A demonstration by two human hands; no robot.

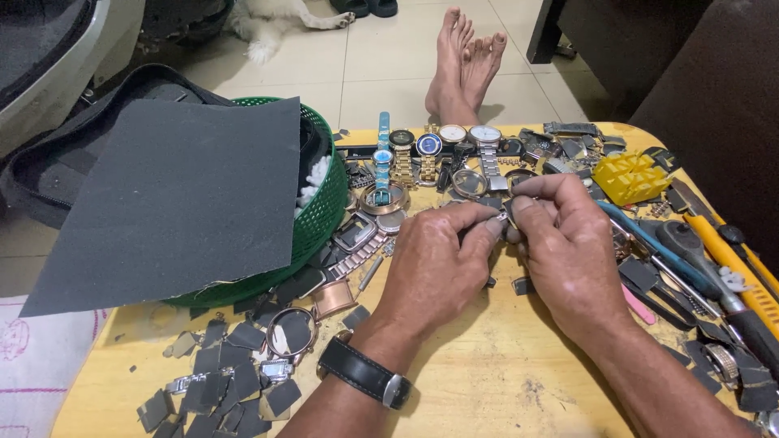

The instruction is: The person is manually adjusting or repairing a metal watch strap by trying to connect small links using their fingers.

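Item: small metal watch part point(505, 216), pinched between the fingertips of both hands over the middle of the yellow wooden table point(487, 381). Left hand point(434, 268): closed, thumb and forefinger pressed on the part from the left; a dark-strapped wristwatch point(365, 375) sits on that wrist. Right hand point(568, 251): closed, fingertips meeting the left hand's at the same part. Step in hand, by judgement: fine work on the held piece, fitting or rubbing it between the fingers; the next move would seem to call for a steady pinch and small, controlled finger motion, since the piece is tiny and easily dropped among the clutter. Surroundings: far of the hands, a row of wristwatches point(430, 150) laid side by side; to the left, a green plastic basket point(320, 215) with a large dark abrasive sheet point(178, 195) resting over it; near left, cut scraps of the same dark sheet point(219, 381) and loose watch cases; to the right, a yellow plastic block point(631, 177), a blue-handled tool point(649, 239) and a yellow-handled tool point(734, 264). Not made out: the exact kind of the held part, mostly covered by the fingers; the basket's contents, largely hidden under the sheet; the right-hand tools, cut off at the frame edge.
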